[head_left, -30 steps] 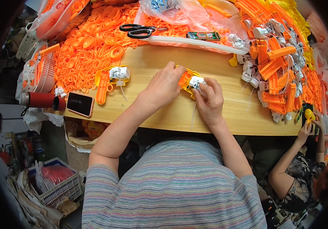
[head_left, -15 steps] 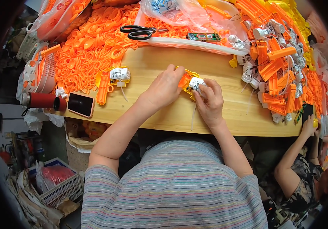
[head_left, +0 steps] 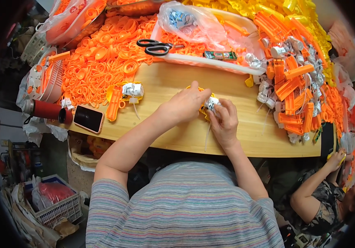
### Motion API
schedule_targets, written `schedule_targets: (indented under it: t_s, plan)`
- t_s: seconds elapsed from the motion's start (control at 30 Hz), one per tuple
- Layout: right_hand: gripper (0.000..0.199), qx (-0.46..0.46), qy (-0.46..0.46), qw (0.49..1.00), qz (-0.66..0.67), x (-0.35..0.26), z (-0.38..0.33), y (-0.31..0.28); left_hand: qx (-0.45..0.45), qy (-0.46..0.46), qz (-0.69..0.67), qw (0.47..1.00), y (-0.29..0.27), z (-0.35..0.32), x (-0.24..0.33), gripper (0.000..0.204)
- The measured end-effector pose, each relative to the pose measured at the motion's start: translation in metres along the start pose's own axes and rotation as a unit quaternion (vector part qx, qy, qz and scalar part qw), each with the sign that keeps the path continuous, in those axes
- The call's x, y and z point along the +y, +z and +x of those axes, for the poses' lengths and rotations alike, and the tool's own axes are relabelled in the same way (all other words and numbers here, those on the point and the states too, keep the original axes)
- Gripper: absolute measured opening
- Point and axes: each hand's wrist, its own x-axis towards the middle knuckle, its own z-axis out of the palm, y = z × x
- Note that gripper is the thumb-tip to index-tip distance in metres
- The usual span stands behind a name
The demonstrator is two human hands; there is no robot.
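Over the middle of the table, my two hands hold a yellow toy shell (head_left: 202, 110) between them. A white cylindrical module (head_left: 212, 103) sits in the shell, with a thin pale strip hanging toward me. My left hand (head_left: 185, 103) is closed over the shell's left side, its fingers reaching across the top and hiding most of it. My right hand (head_left: 226, 120) pinches the module and the shell's right side between thumb and fingers. To the left lies a similar assembly (head_left: 124, 94) with an orange bar, a white cylinder and a pale strip.
Orange plastic parts (head_left: 97, 62) heap at the left. Black-handled scissors (head_left: 157, 46) rest by a white tray (head_left: 210, 62). Orange and white assemblies (head_left: 291, 91) pile at the right. A phone (head_left: 88, 119) and red flask (head_left: 45, 109) lie left. A co-worker's hand (head_left: 335, 159) is far right.
My left hand has shifted right and over the shell, covering its orange part. My right hand keeps its pinch. The whole view has tilted slightly, and the co-worker's hand is lower, off the table edge.
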Motion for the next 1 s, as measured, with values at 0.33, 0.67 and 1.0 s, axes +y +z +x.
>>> schedule_targets:
  t_s: [0.33,0.67,1.0]
  plan:
    - [0.030,-0.035,0.059,0.996,0.063,0.002,0.004,0.001,0.097,0.020,-0.047,0.994,0.024,-0.019,-0.015,0.045]
    - [0.031,-0.051,0.018,0.996,0.074,0.018,0.019,0.007,0.329,0.079,-0.072,0.938,-0.055,0.047,-0.047,0.024]
    - [0.033,-0.051,-0.014,0.998,0.031,0.015,0.020,0.006,0.139,-0.098,0.117,0.978,-0.052,0.160,-0.074,0.020]
